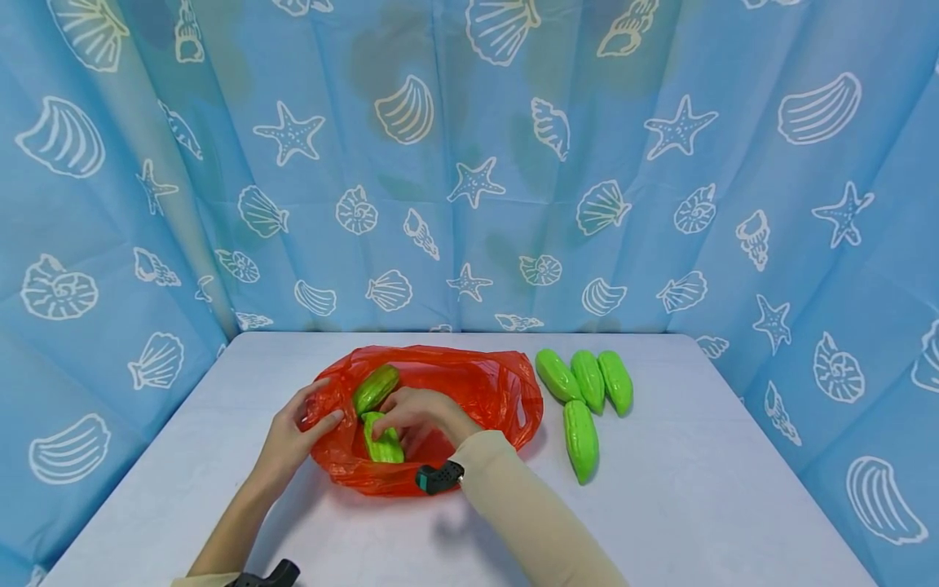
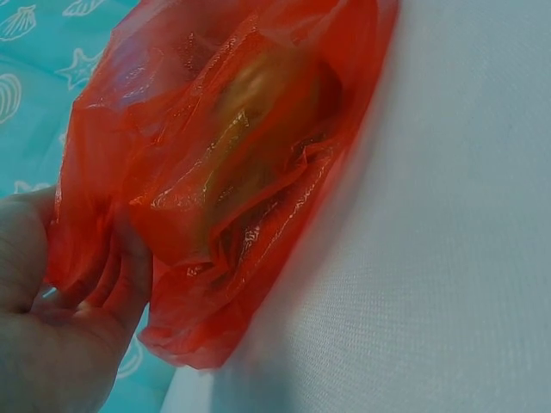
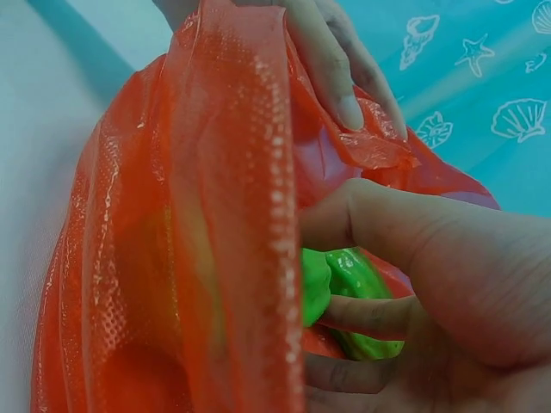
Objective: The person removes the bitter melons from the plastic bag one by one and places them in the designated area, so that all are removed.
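A red plastic bag (image 1: 352, 481) lies with its mouth spread wide on the table. My left hand (image 1: 293, 428) grips the bag's left rim, thumb on the inner side and fingers behind the plastic. Inside the bag, my right hand (image 1: 418, 408) holds a bright green ridged gourd (image 1: 385, 444) between thumb and fingers; the front wall hides part of it in the right wrist view. Just behind that one, a second, darker green gourd (image 1: 376, 388) leans against the bag's left side. Through the plastic, the left wrist view shows a blurred gourd shape (image 2: 267, 95).
Several more green gourds lie right of the bag: three in a cluster at the back, such as this one (image 1: 555, 375), and another gourd (image 1: 582, 440) nearer the front. The white table (image 1: 697, 505) backs onto a blue curtain (image 1: 469, 236) with shell prints.
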Demonstrator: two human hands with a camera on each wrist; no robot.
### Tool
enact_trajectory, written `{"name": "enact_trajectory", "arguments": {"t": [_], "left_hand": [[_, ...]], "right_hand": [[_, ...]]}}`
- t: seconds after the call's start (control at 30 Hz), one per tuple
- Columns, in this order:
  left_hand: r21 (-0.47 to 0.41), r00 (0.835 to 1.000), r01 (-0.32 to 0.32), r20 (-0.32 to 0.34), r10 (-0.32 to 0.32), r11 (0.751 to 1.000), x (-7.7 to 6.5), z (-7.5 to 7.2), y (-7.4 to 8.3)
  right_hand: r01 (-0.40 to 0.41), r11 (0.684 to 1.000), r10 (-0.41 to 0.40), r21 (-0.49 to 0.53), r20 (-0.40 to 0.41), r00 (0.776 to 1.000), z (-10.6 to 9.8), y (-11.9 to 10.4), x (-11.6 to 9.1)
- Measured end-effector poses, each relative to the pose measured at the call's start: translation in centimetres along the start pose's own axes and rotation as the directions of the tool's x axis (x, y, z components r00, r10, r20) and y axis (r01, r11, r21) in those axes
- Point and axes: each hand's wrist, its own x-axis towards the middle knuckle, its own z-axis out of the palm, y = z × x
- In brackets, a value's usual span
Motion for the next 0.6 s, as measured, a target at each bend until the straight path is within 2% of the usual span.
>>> {"name": "enact_trajectory", "arguments": {"t": [0.3,0.6], "left_hand": [[-0.003,1.0,0.004,0.003,-0.004,1.0,0.0,-0.1,0.0],[-0.019,1.0,0.011,0.0,-0.011,1.0,0.1,-0.1,0.0]], "right_hand": [[0.01,0.998,-0.011,-0.063,-0.026,1.0,-0.2,0.0,-0.5],[0.014,0.999,-0.016,-0.04,-0.039,0.999,-1.2,0.5,-1.2]]}}
